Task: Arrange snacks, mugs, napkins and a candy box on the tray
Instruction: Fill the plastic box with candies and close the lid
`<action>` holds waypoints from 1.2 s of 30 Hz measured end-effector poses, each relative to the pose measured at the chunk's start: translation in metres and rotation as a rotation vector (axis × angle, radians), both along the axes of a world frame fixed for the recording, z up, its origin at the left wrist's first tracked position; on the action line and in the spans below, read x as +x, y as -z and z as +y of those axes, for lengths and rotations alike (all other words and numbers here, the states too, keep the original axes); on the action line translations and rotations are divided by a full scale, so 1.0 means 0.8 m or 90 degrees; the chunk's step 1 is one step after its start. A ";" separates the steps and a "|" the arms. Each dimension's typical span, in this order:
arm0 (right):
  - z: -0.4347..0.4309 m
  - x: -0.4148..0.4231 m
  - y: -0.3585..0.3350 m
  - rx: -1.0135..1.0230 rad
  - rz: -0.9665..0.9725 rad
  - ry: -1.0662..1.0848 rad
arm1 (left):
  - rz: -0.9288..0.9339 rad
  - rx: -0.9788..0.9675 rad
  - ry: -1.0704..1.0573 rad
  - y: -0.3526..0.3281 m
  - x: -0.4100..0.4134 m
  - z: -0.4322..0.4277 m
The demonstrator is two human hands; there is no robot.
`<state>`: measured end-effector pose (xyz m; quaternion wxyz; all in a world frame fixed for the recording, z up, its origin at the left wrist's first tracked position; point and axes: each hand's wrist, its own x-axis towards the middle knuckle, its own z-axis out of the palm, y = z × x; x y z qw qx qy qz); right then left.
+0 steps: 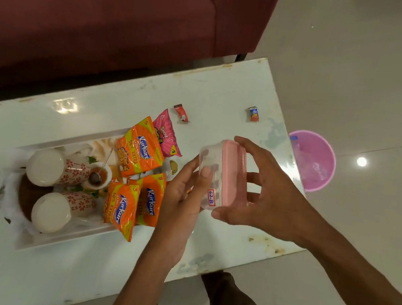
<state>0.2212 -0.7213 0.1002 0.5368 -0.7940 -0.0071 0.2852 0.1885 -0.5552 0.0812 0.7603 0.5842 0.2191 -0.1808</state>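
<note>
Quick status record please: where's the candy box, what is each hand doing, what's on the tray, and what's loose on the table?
candy box: clear, pink lid, tipped on its side, held in the air right of the tray, not on it
left hand: grips the box's clear side
right hand: grips the lid side
on tray: two patterned mugs, three orange packets; pink packet at its right end
loose on table: two wrapped candies
floor: pink bin

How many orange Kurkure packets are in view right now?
3, all on the tray: far packet beside the pink packet; front packet overlapping the near rim; third packet behind it, by the left hand. More could hide underneath.
</note>
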 end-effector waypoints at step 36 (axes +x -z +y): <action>-0.061 0.050 0.082 -0.490 -0.092 0.028 | 0.041 -0.024 -0.078 -0.016 -0.044 0.068</action>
